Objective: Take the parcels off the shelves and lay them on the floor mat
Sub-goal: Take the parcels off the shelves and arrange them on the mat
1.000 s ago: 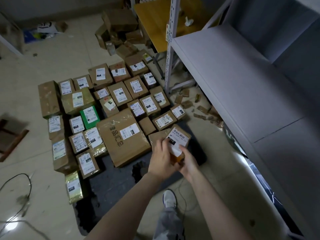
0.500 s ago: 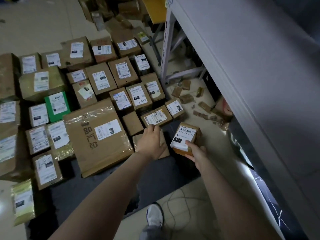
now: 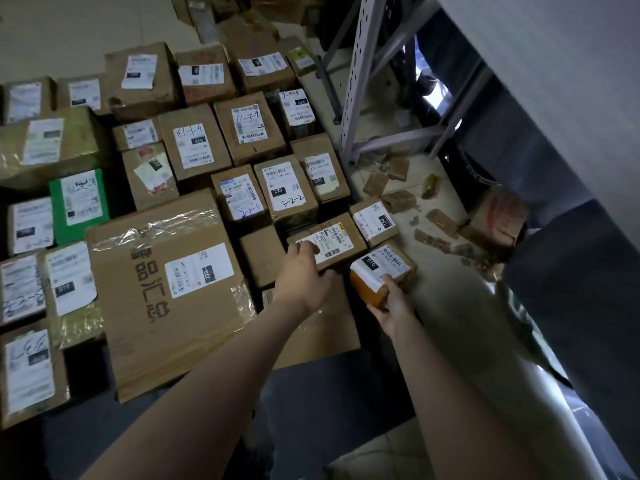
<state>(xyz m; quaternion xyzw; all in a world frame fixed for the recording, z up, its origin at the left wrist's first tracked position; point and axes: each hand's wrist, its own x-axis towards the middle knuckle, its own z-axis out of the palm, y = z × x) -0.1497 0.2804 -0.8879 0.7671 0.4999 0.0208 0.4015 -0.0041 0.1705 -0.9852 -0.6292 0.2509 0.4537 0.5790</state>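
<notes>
Right grip (image 3: 393, 303) clamped on small parcel (image 3: 382, 268), "010" label up, low at the right edge of the floor mat (image 3: 322, 393), just beside flat parcel (image 3: 330, 242). Touching mat or not: cannot tell. Left grip (image 3: 304, 275) curled round flat parcel. Shelf (image 3: 554, 98) at right.

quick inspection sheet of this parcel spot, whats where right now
surface: dark floor mat, mostly covered; pale tiles beside it
job's things: rows of labelled parcels on the mat; large taped carton; small 010 parcel in hand
clutter: brown scraps on the tiles under the shelf
grips: right hand holds the small 010 parcel; left hand touches the wide-label parcel, grip unclear
cables: nothing seen
surroundings: grey metal shelf, its perforated post
</notes>
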